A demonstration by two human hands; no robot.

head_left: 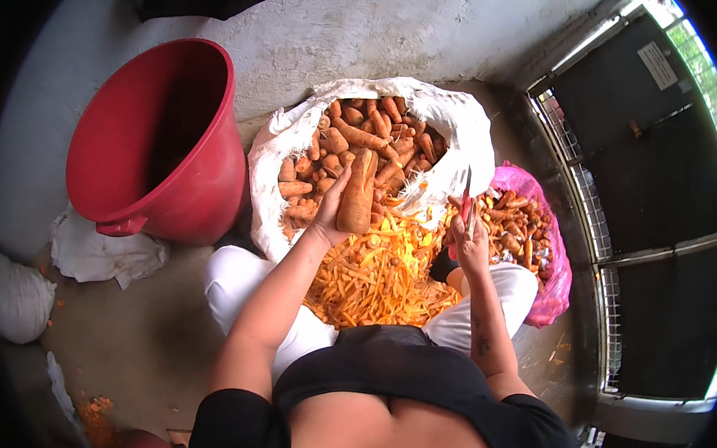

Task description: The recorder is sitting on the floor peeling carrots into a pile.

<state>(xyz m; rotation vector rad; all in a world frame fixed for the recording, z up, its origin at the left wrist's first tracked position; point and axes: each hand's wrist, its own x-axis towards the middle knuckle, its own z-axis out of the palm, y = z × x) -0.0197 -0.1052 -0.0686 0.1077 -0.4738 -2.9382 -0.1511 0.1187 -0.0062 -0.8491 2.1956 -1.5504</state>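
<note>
My left hand (331,219) is closed round the lower part of a thick carrot (357,193), held upright above the peelings. A paler strip near its top looks peeled; most of its skin is still brownish orange. To the right, my right hand (469,240) grips a small knife (466,204) with a red part and a narrow pointed blade aimed away from me. The knife is apart from the carrot. Between my legs lies a heap of orange carrot peelings (370,277). Just beyond it, a rolled-down white sack (466,123) is full of unpeeled carrots (361,129).
A large red tub (208,184) stands at the left by the wall. On the right, a pink bag (553,294) holds carrot pieces (518,222). A dark barred door (651,173) is further right. White sacking (105,248) lies on the floor beside the tub.
</note>
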